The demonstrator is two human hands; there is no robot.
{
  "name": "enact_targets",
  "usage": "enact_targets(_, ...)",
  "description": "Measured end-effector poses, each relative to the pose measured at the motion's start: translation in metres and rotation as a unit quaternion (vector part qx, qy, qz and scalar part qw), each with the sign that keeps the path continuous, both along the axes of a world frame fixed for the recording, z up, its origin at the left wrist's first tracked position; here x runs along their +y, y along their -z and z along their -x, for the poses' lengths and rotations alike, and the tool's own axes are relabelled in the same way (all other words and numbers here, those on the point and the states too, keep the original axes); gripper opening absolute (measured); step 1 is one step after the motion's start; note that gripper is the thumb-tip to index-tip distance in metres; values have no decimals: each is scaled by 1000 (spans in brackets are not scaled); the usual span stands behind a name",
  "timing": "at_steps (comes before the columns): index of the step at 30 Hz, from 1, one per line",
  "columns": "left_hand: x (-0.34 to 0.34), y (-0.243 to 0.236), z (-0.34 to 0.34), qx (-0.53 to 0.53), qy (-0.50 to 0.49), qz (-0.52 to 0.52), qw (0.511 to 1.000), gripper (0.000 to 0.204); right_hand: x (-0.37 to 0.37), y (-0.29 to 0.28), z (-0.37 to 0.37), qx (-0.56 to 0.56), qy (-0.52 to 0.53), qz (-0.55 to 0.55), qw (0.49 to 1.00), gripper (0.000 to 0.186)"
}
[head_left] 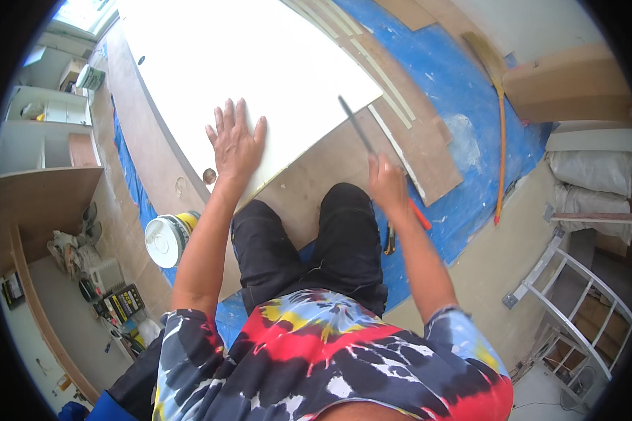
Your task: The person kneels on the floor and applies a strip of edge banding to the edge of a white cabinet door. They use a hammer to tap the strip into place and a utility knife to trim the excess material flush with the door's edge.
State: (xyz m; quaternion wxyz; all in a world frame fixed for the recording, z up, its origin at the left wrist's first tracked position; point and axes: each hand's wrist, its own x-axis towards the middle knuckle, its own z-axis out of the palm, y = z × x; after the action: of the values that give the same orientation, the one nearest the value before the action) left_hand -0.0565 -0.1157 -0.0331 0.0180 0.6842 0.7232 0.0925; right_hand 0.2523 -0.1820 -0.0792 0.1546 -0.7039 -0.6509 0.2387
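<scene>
A large white panel [288, 63], probably a door, lies flat in front of me with a round hole near its left edge. My left hand [235, 151] rests flat on it, fingers spread. My right hand [387, 184] is closed around a long, dark, narrow tool that looks like a file [356, 123]. The file points up and left, its tip by the panel's near right corner; I cannot tell whether it touches. Beside my right wrist shows a red handle-like piece [420, 214]; whether it belongs to the file is unclear. A yellow and black utility knife [390, 238] lies by my knee.
Brown sheeting and blue plastic sheet [439, 84] cover the floor, with thin strips [383, 70] right of the panel. A white-lidded bucket [165, 242] stands by my left forearm. At right are a long-handled broom [501, 140], bags [593, 172] and a ladder [576, 295].
</scene>
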Motion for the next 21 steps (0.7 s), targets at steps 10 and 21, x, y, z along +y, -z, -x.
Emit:
enact_targets(10,2,-1,0,3,-13,13,1000,71,14,2,-10,39,42,-50,997,48)
enact_targets(21,1,2,1,2,-13,5,1000,72,18,5,-20,33,45,-78,995,49)
